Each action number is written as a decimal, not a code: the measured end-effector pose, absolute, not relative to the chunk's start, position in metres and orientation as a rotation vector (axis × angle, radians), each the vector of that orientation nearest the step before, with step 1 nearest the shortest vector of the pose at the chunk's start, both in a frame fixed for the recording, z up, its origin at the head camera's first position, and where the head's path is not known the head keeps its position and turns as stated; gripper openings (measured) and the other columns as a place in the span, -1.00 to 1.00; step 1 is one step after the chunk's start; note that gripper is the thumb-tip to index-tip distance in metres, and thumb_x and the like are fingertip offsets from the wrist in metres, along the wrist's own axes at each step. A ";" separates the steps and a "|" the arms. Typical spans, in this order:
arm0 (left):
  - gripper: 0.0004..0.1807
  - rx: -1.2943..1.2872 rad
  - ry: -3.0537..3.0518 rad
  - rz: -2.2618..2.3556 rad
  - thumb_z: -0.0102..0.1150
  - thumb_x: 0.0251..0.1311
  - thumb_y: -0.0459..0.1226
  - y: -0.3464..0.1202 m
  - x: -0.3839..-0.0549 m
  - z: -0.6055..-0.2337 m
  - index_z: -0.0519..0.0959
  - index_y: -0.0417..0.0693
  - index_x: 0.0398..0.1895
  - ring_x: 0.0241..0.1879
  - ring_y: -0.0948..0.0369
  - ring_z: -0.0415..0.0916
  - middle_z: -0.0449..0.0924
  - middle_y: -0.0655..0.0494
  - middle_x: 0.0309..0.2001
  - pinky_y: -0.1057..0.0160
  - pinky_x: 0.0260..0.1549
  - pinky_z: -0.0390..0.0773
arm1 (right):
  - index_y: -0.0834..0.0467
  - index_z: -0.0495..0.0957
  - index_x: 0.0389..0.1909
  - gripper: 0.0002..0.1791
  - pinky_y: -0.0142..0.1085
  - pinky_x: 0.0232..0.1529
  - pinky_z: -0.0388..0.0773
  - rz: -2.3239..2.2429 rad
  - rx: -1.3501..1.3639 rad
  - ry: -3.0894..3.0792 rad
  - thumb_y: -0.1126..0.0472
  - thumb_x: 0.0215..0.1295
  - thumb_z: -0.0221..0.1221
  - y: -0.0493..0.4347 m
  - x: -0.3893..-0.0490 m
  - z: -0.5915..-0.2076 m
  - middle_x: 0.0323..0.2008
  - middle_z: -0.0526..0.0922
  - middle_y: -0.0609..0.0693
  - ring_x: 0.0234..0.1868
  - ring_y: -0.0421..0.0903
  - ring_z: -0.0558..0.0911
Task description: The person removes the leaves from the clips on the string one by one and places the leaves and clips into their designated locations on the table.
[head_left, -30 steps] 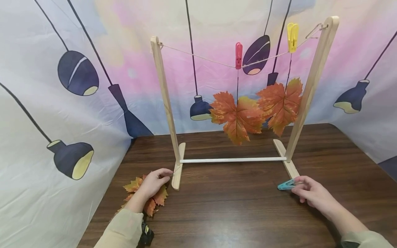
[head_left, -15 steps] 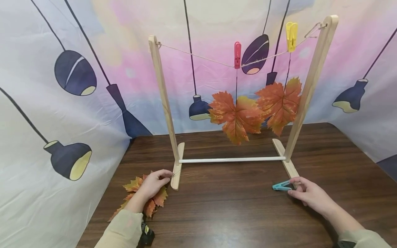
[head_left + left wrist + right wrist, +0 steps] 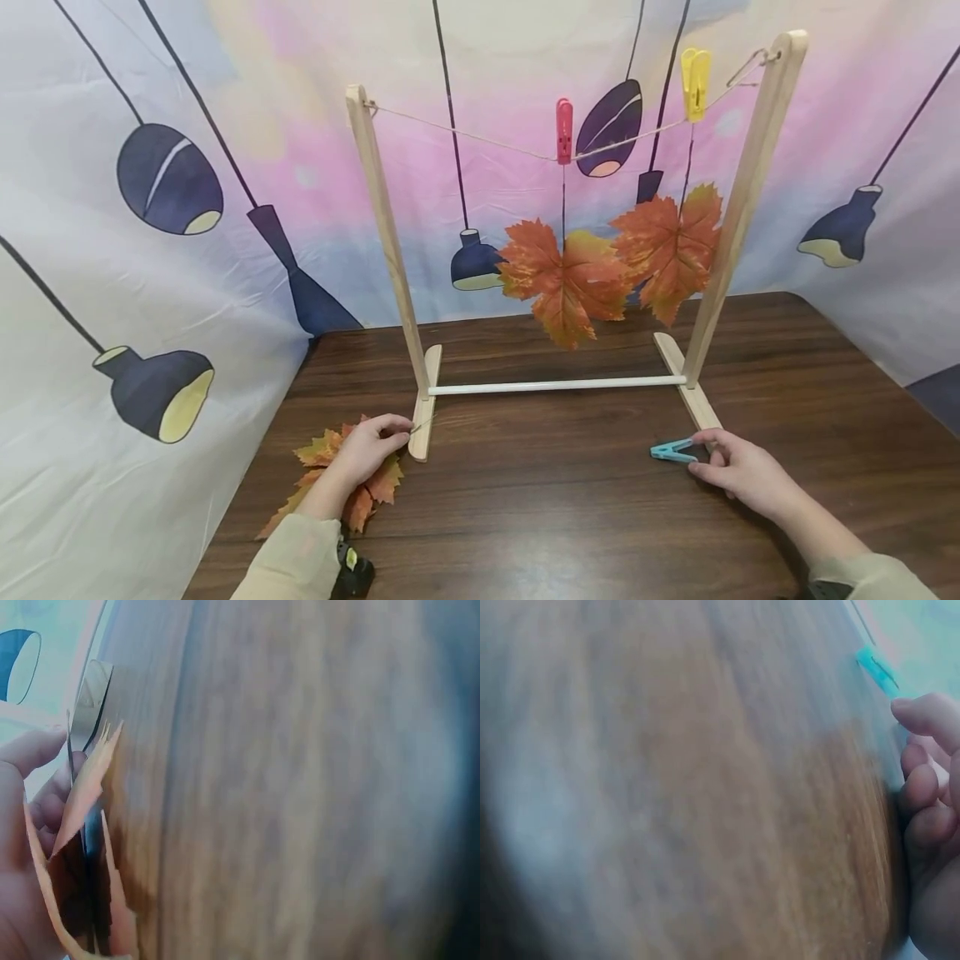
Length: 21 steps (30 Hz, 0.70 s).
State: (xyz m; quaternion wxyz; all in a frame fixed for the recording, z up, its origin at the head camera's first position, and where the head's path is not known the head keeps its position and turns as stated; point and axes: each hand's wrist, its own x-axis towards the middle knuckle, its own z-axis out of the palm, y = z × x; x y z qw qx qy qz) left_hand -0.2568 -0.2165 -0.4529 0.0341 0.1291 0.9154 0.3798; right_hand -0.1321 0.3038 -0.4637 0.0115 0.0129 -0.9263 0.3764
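My left hand (image 3: 363, 457) pinches the thin stem (image 3: 422, 424) of an orange-yellow artificial maple leaf (image 3: 385, 483) low over the table's left side. The palm hides much of that leaf; in the left wrist view its curled orange edges (image 3: 84, 796) rise beside the fingers. Over on the right, my right hand (image 3: 742, 473) holds a light blue clothespin (image 3: 672, 451) between thumb and index finger at its handle end, its nose pointing left. The right wrist view shows the clothespin (image 3: 877, 670) just past the thumb, the other fingers curled.
A wooden stand with left post (image 3: 386, 242) and right post (image 3: 746, 208) carries a sagging string (image 3: 465, 133). A red clothespin (image 3: 564, 131) and a yellow clothespin (image 3: 695, 83) hang two maple leaves there. A white rod (image 3: 555, 386) joins the feet on the brown table (image 3: 540, 500).
My right hand has shifted left with the blue clothespin, whose handle arms now sit between thumb and index finger. The left hand stays nearly in place with the leaf stem. The head view shifts slightly.
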 end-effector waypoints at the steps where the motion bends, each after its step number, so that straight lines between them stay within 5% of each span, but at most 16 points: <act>1: -0.78 0.382 2.819 1.169 0.15 0.25 -0.24 -0.217 -0.256 -0.454 0.62 0.00 -0.07 -0.16 0.16 0.52 0.60 0.14 -0.20 0.09 -0.14 0.47 | 0.23 0.42 0.02 -0.52 -0.37 -0.70 0.26 1.163 0.042 -2.893 0.08 0.16 0.28 0.303 -0.133 -0.464 -0.62 0.40 -0.11 -0.71 -0.22 0.36; 21: -0.79 0.299 2.843 1.278 0.23 0.19 -0.17 -0.216 -0.254 -0.464 0.64 0.01 -0.14 -0.33 0.24 0.44 0.56 0.18 -0.33 0.22 -0.30 0.43 | 0.23 0.45 0.00 -0.52 -0.39 -0.70 0.26 1.054 0.056 -2.916 0.06 0.15 0.29 0.299 -0.130 -0.466 -0.59 0.39 -0.13 -0.71 -0.26 0.34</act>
